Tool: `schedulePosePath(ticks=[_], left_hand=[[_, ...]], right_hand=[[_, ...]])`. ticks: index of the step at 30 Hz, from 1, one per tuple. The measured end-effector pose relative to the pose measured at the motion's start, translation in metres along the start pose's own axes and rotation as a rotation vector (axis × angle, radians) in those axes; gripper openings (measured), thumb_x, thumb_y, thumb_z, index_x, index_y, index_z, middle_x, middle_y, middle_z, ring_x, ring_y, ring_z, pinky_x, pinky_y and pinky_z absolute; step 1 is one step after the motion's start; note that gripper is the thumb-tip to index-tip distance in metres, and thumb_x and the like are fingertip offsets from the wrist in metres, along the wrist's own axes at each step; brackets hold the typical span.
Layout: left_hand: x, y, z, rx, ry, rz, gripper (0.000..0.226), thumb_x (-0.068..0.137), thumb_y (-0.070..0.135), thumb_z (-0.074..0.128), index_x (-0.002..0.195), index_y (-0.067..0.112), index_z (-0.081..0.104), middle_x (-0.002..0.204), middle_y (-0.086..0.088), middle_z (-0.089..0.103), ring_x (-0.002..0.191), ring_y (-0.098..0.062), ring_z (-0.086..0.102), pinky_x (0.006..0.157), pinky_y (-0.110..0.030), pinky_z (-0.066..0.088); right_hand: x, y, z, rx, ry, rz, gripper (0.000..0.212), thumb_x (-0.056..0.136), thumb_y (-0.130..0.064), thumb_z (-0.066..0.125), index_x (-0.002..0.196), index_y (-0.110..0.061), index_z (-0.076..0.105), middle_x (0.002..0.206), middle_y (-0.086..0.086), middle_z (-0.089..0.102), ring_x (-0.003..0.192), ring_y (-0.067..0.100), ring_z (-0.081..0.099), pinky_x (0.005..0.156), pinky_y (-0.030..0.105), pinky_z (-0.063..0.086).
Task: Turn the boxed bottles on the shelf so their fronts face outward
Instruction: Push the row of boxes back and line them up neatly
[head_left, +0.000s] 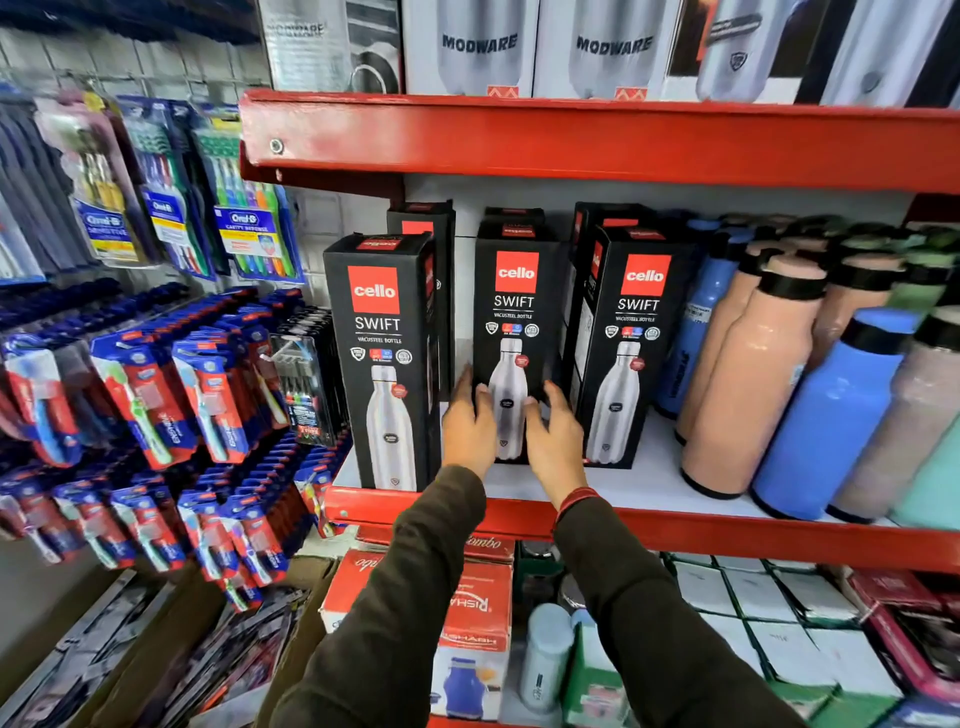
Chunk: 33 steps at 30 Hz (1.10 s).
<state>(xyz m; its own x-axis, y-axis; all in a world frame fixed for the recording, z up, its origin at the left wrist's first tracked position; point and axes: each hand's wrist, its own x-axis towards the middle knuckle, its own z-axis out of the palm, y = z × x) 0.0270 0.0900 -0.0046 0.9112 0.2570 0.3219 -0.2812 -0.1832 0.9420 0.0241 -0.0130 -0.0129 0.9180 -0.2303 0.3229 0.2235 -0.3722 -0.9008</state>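
Both hands, left hand (467, 423) and right hand (553, 436), sit loosely open around the middle Cello Swift box (514, 317); stiff, tall, probably tippy, so I'd hold its sides.

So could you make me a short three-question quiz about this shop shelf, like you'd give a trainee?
1. True or false: the front row holds three black boxed bottles with their fronts facing outward.
2. Which box are the left hand and right hand at? A) left box B) middle box C) right box
3. Fill in: the loose bottles stand to the ____ of the boxes.

Key: 1 true; 2 B; 3 right.
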Motion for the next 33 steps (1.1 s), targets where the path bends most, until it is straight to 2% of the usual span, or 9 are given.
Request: schedulePosePath(ticks=[6, 12, 17, 20, 22, 25, 27, 29, 33], left_hand=[[-0.002, 0.0, -0.004, -0.016, 0.072, -0.043, 0.042, 0.105, 0.022, 0.043, 0.145, 0.011, 0.048, 0.143, -0.009, 0.058, 0.132, -0.022, 0.054, 0.097, -0.014, 0.035], [-0.017, -0.001, -0.008, 0.01, 0.135, -0.014, 0.039, 0.103, 0.022, 0.047, 0.139, 0.011, 0.055, 0.139, -0.009, 0.062, 0.13, -0.021, 0.056, 0.097, -0.013, 0.035], [-0.032, -0.001, -0.014, 0.012, 0.144, -0.008, 0.038, 0.103, 0.027, 0.049, 0.137, 0.015, 0.058, 0.132, -0.008, 0.066, 0.121, -0.017, 0.061, 0.096, -0.018, 0.039], [-0.041, 0.0, -0.019, 0.012, 0.14, 0.005, 0.038, 0.103, 0.028, 0.049, 0.137, 0.015, 0.058, 0.131, -0.006, 0.067, 0.112, -0.006, 0.059, 0.095, -0.016, 0.039], [-0.046, 0.001, -0.022, -0.006, 0.132, 0.01, 0.039, 0.103, 0.028, 0.05, 0.138, 0.014, 0.058, 0.133, -0.006, 0.066, 0.114, -0.005, 0.058, 0.098, -0.016, 0.039], [-0.055, 0.0, -0.026, -0.011, 0.117, 0.007, 0.041, 0.102, 0.032, 0.051, 0.139, 0.015, 0.057, 0.135, 0.001, 0.063, 0.113, 0.007, 0.051, 0.094, -0.003, 0.036], [-0.06, -0.001, -0.027, -0.014, 0.117, 0.011, 0.041, 0.102, 0.033, 0.052, 0.139, 0.016, 0.057, 0.128, 0.009, 0.062, 0.102, 0.024, 0.05, 0.083, 0.009, 0.033], [-0.064, -0.002, -0.028, -0.053, 0.113, 0.014, 0.041, 0.101, 0.033, 0.053, 0.138, 0.016, 0.058, 0.119, 0.015, 0.06, 0.093, 0.037, 0.048, 0.079, 0.011, 0.034], [-0.068, -0.001, -0.029, -0.075, 0.115, 0.011, 0.041, 0.1, 0.033, 0.054, 0.138, 0.016, 0.058, 0.115, 0.018, 0.059, 0.092, 0.038, 0.048, 0.079, 0.01, 0.036]], right_hand=[[-0.004, 0.005, -0.002, 0.047, 0.045, -0.015, 0.041, 0.101, -0.023, 0.053, 0.141, -0.013, 0.051, 0.139, 0.011, 0.06, 0.132, 0.025, 0.053, 0.098, 0.018, 0.033], [-0.018, 0.007, -0.008, 0.086, 0.074, -0.056, 0.038, 0.1, -0.021, 0.055, 0.137, -0.013, 0.056, 0.133, 0.003, 0.063, 0.114, 0.003, 0.052, 0.08, -0.01, 0.03], [-0.037, 0.007, -0.015, 0.099, 0.075, -0.07, 0.039, 0.099, -0.025, 0.057, 0.137, -0.016, 0.057, 0.118, -0.013, 0.057, 0.11, -0.002, 0.049, 0.075, -0.011, 0.03], [-0.047, 0.005, -0.019, 0.086, 0.092, -0.065, 0.038, 0.098, -0.028, 0.058, 0.135, -0.02, 0.059, 0.111, -0.015, 0.058, 0.098, -0.006, 0.053, 0.073, -0.01, 0.033], [-0.052, 0.003, -0.021, 0.081, 0.107, -0.07, 0.037, 0.097, -0.029, 0.06, 0.133, -0.021, 0.061, 0.109, -0.015, 0.06, 0.093, -0.007, 0.057, 0.074, -0.007, 0.035], [-0.059, 0.002, -0.025, 0.085, 0.12, -0.067, 0.035, 0.095, -0.031, 0.061, 0.13, -0.025, 0.063, 0.105, -0.016, 0.065, 0.098, 0.0, 0.063, 0.079, -0.001, 0.04], [-0.064, 0.001, -0.026, 0.075, 0.128, -0.076, 0.035, 0.095, -0.032, 0.062, 0.129, -0.027, 0.064, 0.1, -0.02, 0.066, 0.092, -0.005, 0.064, 0.076, -0.002, 0.041], [-0.067, 0.001, -0.027, 0.064, 0.138, -0.091, 0.035, 0.094, -0.033, 0.062, 0.129, -0.027, 0.064, 0.091, -0.029, 0.063, 0.086, -0.016, 0.062, 0.072, -0.004, 0.04], [-0.07, 0.002, -0.029, 0.05, 0.134, -0.107, 0.036, 0.094, -0.033, 0.062, 0.13, -0.027, 0.063, 0.089, -0.036, 0.056, 0.085, -0.027, 0.056, 0.071, -0.006, 0.038]])
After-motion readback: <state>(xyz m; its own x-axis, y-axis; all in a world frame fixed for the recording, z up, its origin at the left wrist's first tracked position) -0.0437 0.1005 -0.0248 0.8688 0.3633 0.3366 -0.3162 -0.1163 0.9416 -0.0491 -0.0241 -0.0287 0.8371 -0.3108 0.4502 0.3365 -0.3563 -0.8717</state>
